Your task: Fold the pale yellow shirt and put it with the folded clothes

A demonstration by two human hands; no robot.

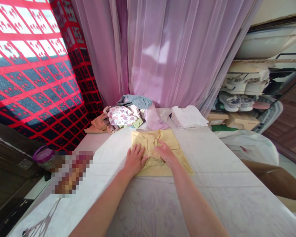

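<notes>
A yellow garment point(167, 138) lies partly folded on the table in front of me, with smaller folded pieces on top and a wider layer spread underneath. Flat on its left side rests my left hand point(136, 159), open with the fingers spread. My right hand point(165, 152) touches the middle of the cloth from the right; its thumb and index finger are apart beside a raised fold, and the other fingers are partly hidden. The garment's exact kind is hard to make out under the folds.
A heap of mixed clothes point(125, 115) sits at the back left of the white-covered table point(212, 197). Behind it to the right is a stack of folded white cloths point(189, 117). Purple curtains point(167, 52) hang behind. Shoes point(239, 102) stand on a right-hand rack, with a cardboard box point(273, 177) below.
</notes>
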